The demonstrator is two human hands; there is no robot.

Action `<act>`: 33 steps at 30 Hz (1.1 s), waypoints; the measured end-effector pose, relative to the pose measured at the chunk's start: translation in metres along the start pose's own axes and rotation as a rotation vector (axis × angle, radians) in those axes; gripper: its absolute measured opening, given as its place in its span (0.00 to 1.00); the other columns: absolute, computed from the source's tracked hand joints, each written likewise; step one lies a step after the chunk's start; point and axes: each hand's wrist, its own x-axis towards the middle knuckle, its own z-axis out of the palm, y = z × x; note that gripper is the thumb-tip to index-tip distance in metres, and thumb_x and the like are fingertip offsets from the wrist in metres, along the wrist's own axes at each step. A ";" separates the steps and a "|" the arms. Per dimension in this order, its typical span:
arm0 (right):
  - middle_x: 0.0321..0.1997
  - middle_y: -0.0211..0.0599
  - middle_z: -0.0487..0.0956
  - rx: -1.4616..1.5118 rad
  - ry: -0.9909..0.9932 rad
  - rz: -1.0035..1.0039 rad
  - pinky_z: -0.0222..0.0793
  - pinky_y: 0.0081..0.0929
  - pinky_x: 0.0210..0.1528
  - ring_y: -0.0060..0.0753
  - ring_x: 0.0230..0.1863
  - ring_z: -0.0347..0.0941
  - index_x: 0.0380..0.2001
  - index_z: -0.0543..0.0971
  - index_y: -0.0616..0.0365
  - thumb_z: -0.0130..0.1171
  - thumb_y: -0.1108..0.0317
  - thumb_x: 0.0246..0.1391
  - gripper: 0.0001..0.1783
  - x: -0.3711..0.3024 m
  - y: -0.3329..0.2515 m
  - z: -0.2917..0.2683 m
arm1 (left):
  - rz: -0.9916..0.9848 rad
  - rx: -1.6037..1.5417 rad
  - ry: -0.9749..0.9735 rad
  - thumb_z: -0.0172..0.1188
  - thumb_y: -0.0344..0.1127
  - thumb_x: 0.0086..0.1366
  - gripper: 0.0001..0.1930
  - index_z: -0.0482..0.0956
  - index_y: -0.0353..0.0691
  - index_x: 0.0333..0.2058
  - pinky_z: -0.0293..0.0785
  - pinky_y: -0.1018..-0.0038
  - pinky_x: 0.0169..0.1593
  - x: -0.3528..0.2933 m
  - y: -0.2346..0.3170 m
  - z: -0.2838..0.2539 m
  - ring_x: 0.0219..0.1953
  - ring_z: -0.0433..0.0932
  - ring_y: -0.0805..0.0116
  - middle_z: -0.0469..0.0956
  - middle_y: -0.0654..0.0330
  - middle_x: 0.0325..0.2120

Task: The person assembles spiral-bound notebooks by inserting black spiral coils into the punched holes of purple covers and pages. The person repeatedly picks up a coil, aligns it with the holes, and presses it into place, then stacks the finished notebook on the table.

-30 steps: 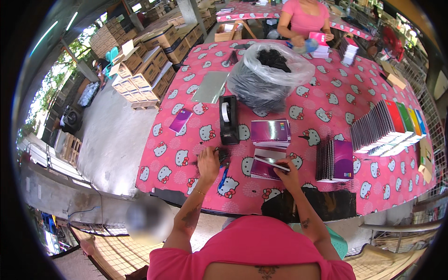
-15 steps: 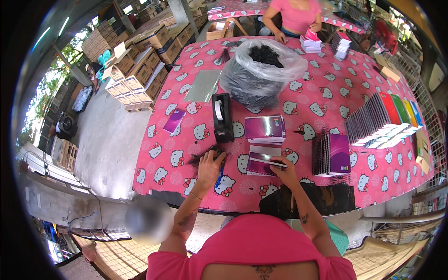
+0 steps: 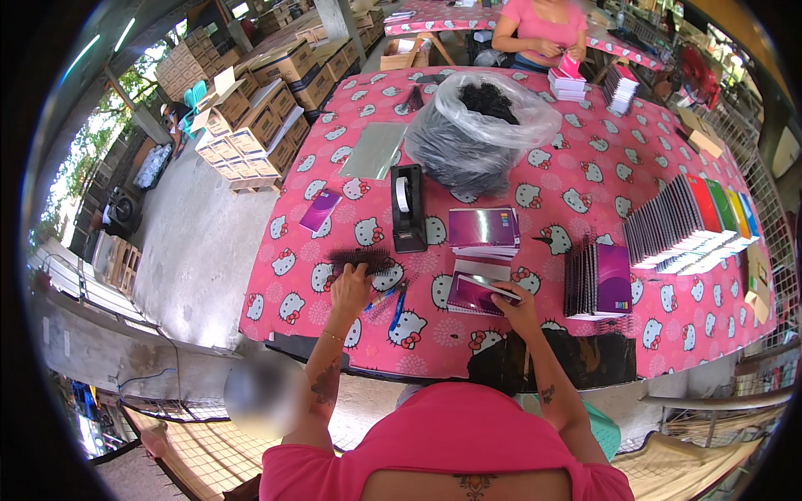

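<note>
My left hand (image 3: 351, 288) is at a small pile of black plastic binding coils (image 3: 368, 258), its fingers closed on the near edge of the pile. How many coils it grips is hidden. Beside it, pliers with blue handles (image 3: 399, 307) lie on the table. With my right hand (image 3: 518, 307) I grip the right edge of a small purple-covered notebook (image 3: 474, 294), thumb on top, tilted above white sheets. Just beyond lies a stack of purple notebooks (image 3: 483, 227). A black tape dispenser (image 3: 409, 213) stands between the coils and that stack.
Coil-bound purple notebooks (image 3: 612, 280) stand at the right, with a long row of multicoloured ones (image 3: 668, 221) behind. A clear bag of black coils (image 3: 476, 134) fills the table's far middle. A purple card (image 3: 320, 210) lies left. Across the table, a person in pink (image 3: 543, 37) handles notebooks.
My left hand has moved from the pliers, left lying on the table, leftward to the coils. My right hand still holds the notebook, now tilted differently. The person opposite has brought both hands together.
</note>
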 end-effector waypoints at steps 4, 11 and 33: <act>0.42 0.28 0.81 -0.018 -0.004 0.026 0.69 0.19 0.48 0.19 0.44 0.75 0.45 0.82 0.61 0.65 0.76 0.57 0.12 0.000 0.000 -0.001 | 0.037 -0.169 0.039 0.64 0.40 0.63 0.16 0.78 0.43 0.48 0.77 0.55 0.33 -0.017 0.020 -0.010 0.33 0.81 0.47 0.74 0.52 0.37; 0.40 0.25 0.80 0.014 0.024 0.036 0.67 0.17 0.42 0.16 0.39 0.72 0.46 0.82 0.60 0.65 0.75 0.57 0.13 -0.001 0.002 0.003 | 0.174 -0.222 0.052 0.62 0.38 0.63 0.11 0.76 0.43 0.43 0.77 0.51 0.30 -0.030 0.054 0.017 0.29 0.80 0.45 0.75 0.52 0.36; 0.43 0.30 0.82 -0.114 -0.036 -0.009 0.68 0.21 0.48 0.20 0.44 0.74 0.47 0.82 0.61 0.65 0.73 0.57 0.14 0.000 -0.006 -0.003 | -0.292 0.047 0.141 0.52 0.61 0.69 0.35 0.63 0.35 0.60 0.78 0.51 0.36 0.029 0.005 -0.004 0.36 0.80 0.39 0.71 0.38 0.46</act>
